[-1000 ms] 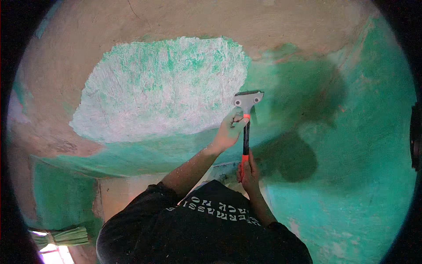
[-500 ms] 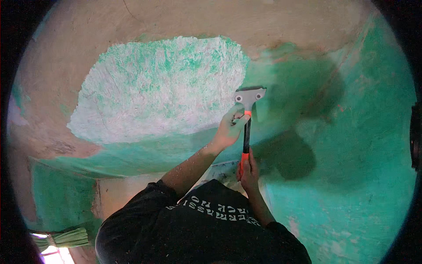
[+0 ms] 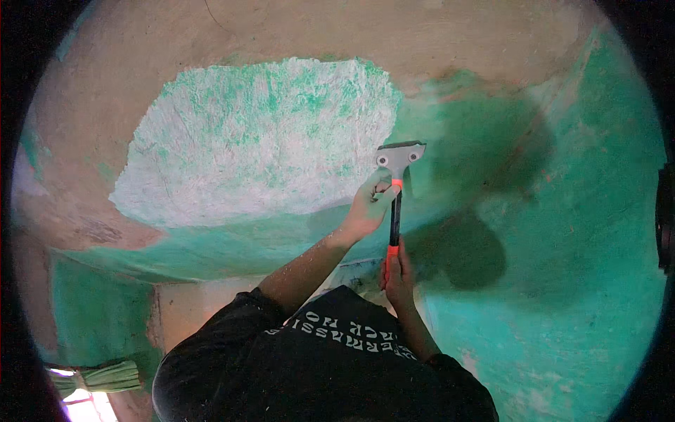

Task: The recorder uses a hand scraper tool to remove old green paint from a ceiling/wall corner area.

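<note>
A long-handled scraper (image 3: pixel 399 156) with a grey head and a black and orange shaft stands upright before the green wall. Its blade edge lies at the right border of a whitish patch (image 3: pixel 260 148) where green paint is partly gone. Just below the head, my left hand (image 3: pixel 369 207) is closed around the neck of the shaft. My right hand (image 3: pixel 399 280) grips the orange lower end of the handle. Whether the blade presses on the wall cannot be told.
Bare brown plaster (image 3: pixel 295 28) runs above and left of the patch. Green painted wall (image 3: pixel 562 232) spreads to the right, with dark shadows (image 3: pixel 457 250) of me and the tool. At the lower left, a green curtain (image 3: pixel 105 380) hangs at a bright window (image 3: pixel 91 408).
Both hands and the scraper keep nearly the same place. The view has shifted only very slightly.
</note>
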The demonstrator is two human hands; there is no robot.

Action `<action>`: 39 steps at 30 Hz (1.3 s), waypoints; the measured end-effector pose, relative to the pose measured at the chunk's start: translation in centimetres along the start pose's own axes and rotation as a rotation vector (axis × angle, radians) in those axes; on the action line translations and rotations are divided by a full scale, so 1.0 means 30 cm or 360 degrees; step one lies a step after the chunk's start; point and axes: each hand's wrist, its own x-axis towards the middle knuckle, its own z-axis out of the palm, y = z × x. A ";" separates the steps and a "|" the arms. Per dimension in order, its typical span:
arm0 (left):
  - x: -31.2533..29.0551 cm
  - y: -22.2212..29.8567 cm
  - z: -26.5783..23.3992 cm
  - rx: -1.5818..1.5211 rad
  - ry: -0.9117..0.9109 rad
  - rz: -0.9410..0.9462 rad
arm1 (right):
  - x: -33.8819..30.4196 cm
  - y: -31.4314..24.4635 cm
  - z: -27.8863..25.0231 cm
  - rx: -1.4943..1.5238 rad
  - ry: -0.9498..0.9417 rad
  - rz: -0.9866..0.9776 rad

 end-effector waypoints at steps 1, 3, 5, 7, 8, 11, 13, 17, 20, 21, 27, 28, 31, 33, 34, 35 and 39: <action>-0.001 0.003 0.003 -0.0015 -0.0011 -0.0008 | -0.002 -0.002 -0.008 -0.0097 0.0019 -0.0007; 0.007 -0.012 0.005 -0.0025 -0.0020 0.0001 | 0.004 0.000 -0.011 -0.0195 0.0031 -0.0028; 0.005 -0.023 0.023 -0.0039 0.0098 0.0044 | 0.002 0.003 -0.012 -0.0140 -0.0015 -0.0104; 0.012 -0.007 0.012 -0.0051 0.0075 0.0055 | 0.007 -0.007 0.015 -0.0144 0.0021 -0.0082; 0.008 0.007 0.011 -0.0057 0.0054 0.0049 | 0.001 -0.017 0.027 -0.0140 0.0059 -0.0043; 0.024 0.030 0.018 0.0015 0.0008 0.0058 | 0.015 -0.001 -0.011 -0.0057 0.0015 -0.0104; -0.001 0.013 0.029 0.0011 0.0054 0.0112 | -0.004 0.010 -0.021 -0.0170 0.0031 -0.0119; -0.002 0.004 0.028 -0.0108 0.0130 0.0019 | -0.003 -0.001 0.003 -0.0236 0.0045 -0.0117; 0.030 -0.008 0.019 -0.0041 0.0048 0.0081 | 0.008 -0.031 0.004 -0.0095 0.0090 -0.0007; 0.026 -0.019 0.020 -0.0039 0.0051 0.0082 | 0.006 -0.026 0.000 -0.0095 0.0086 -0.0007; 0.021 -0.001 0.010 -0.0011 -0.0039 0.0064 | 0.002 0.009 -0.010 -0.0229 0.0097 -0.0100; 0.012 0.014 0.023 -0.0059 -0.0030 -0.0053 | -0.001 0.011 -0.019 -0.0234 0.0112 -0.0140; 0.005 0.001 0.035 -0.0120 0.0021 -0.0070 | -0.003 0.003 -0.006 -0.0224 0.0113 -0.0138; 0.015 -0.003 0.040 -0.0144 0.0054 0.0021 | -0.002 -0.007 -0.002 -0.0216 0.0114 -0.0090; 0.022 -0.005 0.030 -0.0130 0.0016 0.0002 | 0.001 -0.012 0.000 -0.0232 0.0127 -0.0098; 0.015 -0.008 0.022 -0.0114 -0.0017 -0.0026 | -0.009 -0.013 0.005 -0.0247 0.0137 -0.0094; 0.021 -0.025 0.026 -0.0063 0.0024 0.0137 | -0.006 -0.043 0.003 -0.0262 0.0086 -0.0109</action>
